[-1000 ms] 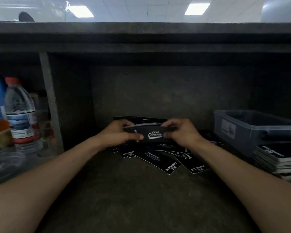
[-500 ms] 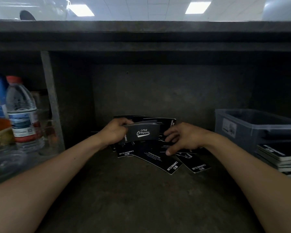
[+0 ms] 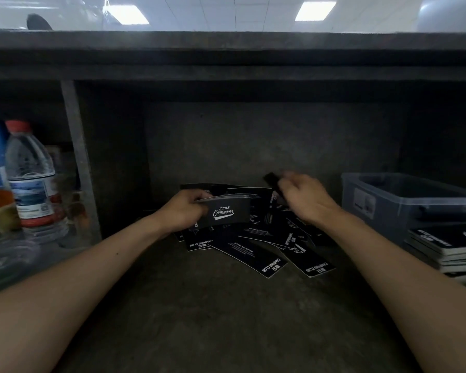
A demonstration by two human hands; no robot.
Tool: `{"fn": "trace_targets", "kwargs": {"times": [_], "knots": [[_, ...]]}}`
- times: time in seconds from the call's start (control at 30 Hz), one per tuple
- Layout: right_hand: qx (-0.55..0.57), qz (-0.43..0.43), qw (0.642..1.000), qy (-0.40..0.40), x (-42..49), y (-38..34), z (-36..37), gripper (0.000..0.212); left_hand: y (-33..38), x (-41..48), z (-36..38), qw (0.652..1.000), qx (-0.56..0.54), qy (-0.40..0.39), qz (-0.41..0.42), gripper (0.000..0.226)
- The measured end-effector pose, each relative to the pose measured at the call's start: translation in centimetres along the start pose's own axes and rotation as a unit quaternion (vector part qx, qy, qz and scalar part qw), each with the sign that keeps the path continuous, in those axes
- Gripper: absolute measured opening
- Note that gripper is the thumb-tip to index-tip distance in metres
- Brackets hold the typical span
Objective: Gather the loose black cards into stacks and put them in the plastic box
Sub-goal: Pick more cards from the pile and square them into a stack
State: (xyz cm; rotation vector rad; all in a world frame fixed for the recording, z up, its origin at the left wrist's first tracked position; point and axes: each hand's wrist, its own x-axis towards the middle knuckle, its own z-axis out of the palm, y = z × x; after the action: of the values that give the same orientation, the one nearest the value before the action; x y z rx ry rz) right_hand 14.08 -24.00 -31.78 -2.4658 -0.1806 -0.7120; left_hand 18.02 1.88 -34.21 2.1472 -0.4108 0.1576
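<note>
My left hand (image 3: 184,210) grips a thin stack of black cards (image 3: 226,212) with white "Club Camping" lettering, held just above the shelf. Below and to the right of it, several loose black cards (image 3: 264,254) lie fanned out on the dark shelf floor. My right hand (image 3: 303,196) is raised over the pile and pinches a single black card (image 3: 271,181), which is blurred. The clear plastic box (image 3: 404,200) stands at the right against the back wall.
Stacked black cards (image 3: 447,244) lie in front of the box at the right edge. A water bottle (image 3: 31,181) with a red cap stands at the left behind a metal upright (image 3: 78,162). A low shelf board (image 3: 226,57) hangs overhead.
My right hand let go of the held stack, reached down to the loose pile, and now has lifted up with one card. My left hand keeps holding the stack.
</note>
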Motion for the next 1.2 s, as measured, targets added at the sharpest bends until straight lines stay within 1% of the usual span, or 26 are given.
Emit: {"fn": "trace_targets", "kwargs": {"times": [0.03, 0.07, 0.1, 0.13, 0.17, 0.2, 0.27, 0.37, 0.4, 0.43, 0.47, 0.5, 0.53, 0.57, 0.6, 0.63, 0.67, 0.7, 0.77, 0.8, 0.87, 0.97, 1.03, 1.1, 1.13, 1.2], "knots": [[0.018, -0.010, 0.997, 0.069, 0.1, -0.1, -0.1, 0.024, 0.0, 0.0, 0.0, 1.000, -0.001, -0.002, -0.002, 0.026], [0.069, -0.013, 0.990, 0.118, 0.2, -0.3, -0.1, 0.018, 0.0, 0.1, -0.1, 1.000, -0.001, -0.006, -0.004, 0.024], [0.156, -0.010, 0.977, 0.143, 0.3, -0.5, 0.0, 0.018, -0.1, 0.1, -0.1, 1.000, 0.000, -0.009, -0.006, 0.023], [0.256, 0.001, 0.955, 0.148, 0.1, -0.8, 0.3, 0.027, -0.1, 0.2, -0.1, 1.000, 0.001, -0.011, -0.009, 0.025], [0.351, 0.014, 0.925, 0.145, 0.0, -1.2, 0.6, 0.038, -0.1, 0.2, -0.1, 1.000, 0.004, -0.014, -0.010, 0.028], [0.423, 0.031, 0.894, 0.143, -0.2, -1.6, 1.0, 0.046, -0.2, 0.3, -0.1, 1.000, 0.010, -0.016, -0.009, 0.032], [0.505, 0.087, 0.849, 0.128, -0.3, -2.1, 1.9, 0.055, -0.2, 0.2, -0.1, 0.999, 0.026, -0.022, 0.000, 0.040], [0.591, 0.192, 0.779, 0.083, 0.1, -2.3, 2.4, 0.056, -0.2, 0.0, -0.3, 0.998, 0.040, -0.040, 0.015, 0.056], [0.609, 0.220, 0.760, 0.058, 0.1, -2.3, 2.5, 0.051, -0.1, -0.1, -0.4, 0.998, 0.045, -0.046, 0.019, 0.061], [0.614, 0.241, 0.751, 0.026, 0.0, -2.2, 2.6, 0.043, -0.1, -0.2, -0.4, 0.997, 0.049, -0.050, 0.020, 0.065], [0.601, 0.256, 0.757, -0.010, -0.3, -2.1, 2.9, 0.032, 0.0, -0.3, -0.4, 0.997, 0.050, -0.051, 0.022, 0.066], [0.566, 0.265, 0.780, -0.044, -0.6, -2.0, 3.3, 0.025, 0.0, -0.3, -0.3, 0.997, 0.049, -0.047, 0.026, 0.064], [0.506, 0.265, 0.818, -0.067, -0.9, -1.8, 3.7, 0.024, -0.1, -0.3, -0.2, 0.998, 0.048, -0.039, 0.034, 0.059], [0.419, 0.252, 0.869, -0.072, -1.1, -1.4, 4.2, 0.027, -0.2, -0.2, -0.1, 0.998, 0.047, -0.029, 0.043, 0.052], [0.306, 0.222, 0.923, -0.066, -1.2, -1.0, 4.5, 0.033, -0.3, -0.1, 0.0, 0.997, 0.047, -0.020, 0.053, 0.044], [0.179, 0.182, 0.965, -0.062, -1.2, -0.8, 4.5, 0.041, -0.5, 0.0, 0.1, 0.997, 0.048, -0.009, 0.063, 0.036], [0.064, 0.147, 0.985, -0.067, -1.2, -0.9, 4.2, 0.049, -0.7, 0.1, 0.1, 0.996, 0.051, 0.001, 0.070, 0.029], [-0.011, 0.131, 0.988, -0.077, -1.2, -1.0, 3.9, 0.059, -0.8, 0.3, 0.1, 0.996, 0.052, 0.007, 0.070, 0.025], [-0.044, 0.150, 0.979, -0.132, -1.0, -1.2, 3.0, 0.081, -1.0, 0.6, 0.0, 0.998, 0.039, 0.016, 0.047, 0.022], [-0.051, 0.155, 0.973, -0.164, -1.0, -1.1, 2.7, 0.084, -1.1, 0.8, -0.1, 0.999, 0.025, 0.023, 0.032, 0.023], [-0.061, 0.147, 0.967, -0.199, -1.0, -1.1, 2.1, 0.073, -1.0, 1.0, -0.3, 0.999, -0.001, 0.037, 0.013, 0.026], [-0.052, 0.145, 0.970, -0.187, -1.0, -1.1, 1.4, 0.060, -1.1, 1.1, -0.3, 0.999, 0.003, 0.035, 0.009, 0.031], [-0.023, 0.163, 0.972, -0.170, -0.6, -0.9, 1.0, 0.047, -1.1, 0.9, -0.3, 1.000, 0.012, 0.025, 0.012, 0.030], [0.077, 0.217, 0.963, -0.141, -0.4, -0.7, 0.7, 0.029, -1.1, 0.9, -0.2, 0.999, 0.009, 0.023, 0.021, 0.030], [0.140, 0.245, 0.951, -0.124, -0.3, -0.6, 0.6, 0.021, -1.1, 1.0, -0.2, 0.999, 0.006, 0.020, 0.025, 0.030], [0.248, 0.273, 0.924, -0.098, -0.4, -0.8, 0.8, 0.010, -0.9, 0.8, -0.1, 0.999, 0.002, 0.002, 0.035, 0.031]]}}
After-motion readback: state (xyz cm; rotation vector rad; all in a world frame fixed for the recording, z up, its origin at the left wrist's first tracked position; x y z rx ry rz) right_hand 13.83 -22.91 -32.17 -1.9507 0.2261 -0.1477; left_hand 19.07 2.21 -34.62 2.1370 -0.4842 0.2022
